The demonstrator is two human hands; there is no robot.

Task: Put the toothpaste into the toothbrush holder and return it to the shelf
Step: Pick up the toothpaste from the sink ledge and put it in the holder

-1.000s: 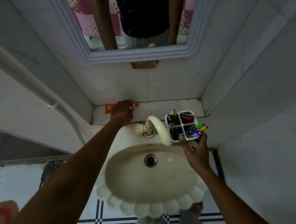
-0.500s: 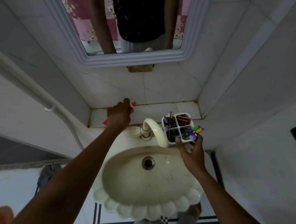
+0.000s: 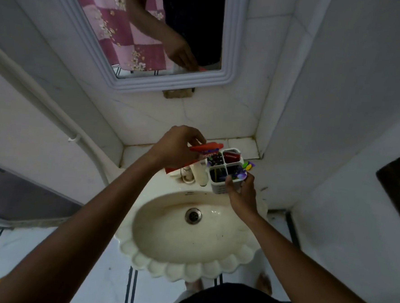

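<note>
My left hand (image 3: 174,147) grips a red toothpaste tube (image 3: 207,147) and holds it just above the far-left compartment of the white toothbrush holder (image 3: 218,187). The tube's lower end shows red below my hand. The holder has four compartments with colourful brushes and a red item inside. My right hand (image 3: 241,192) holds the holder from its near side, above the sink's back right rim, in front of the tiled shelf (image 3: 241,145).
A cream scalloped sink (image 3: 187,265) with a drain (image 3: 193,215) lies below my hands. Its white tap (image 3: 201,176) stands just left of the holder. A framed mirror (image 3: 170,84) hangs above the shelf. A white pipe (image 3: 56,116) runs down the left wall.
My left hand has lifted the toothpaste off the shelf and carried it right, over the holder. My right hand still holds the holder in about the same place.
</note>
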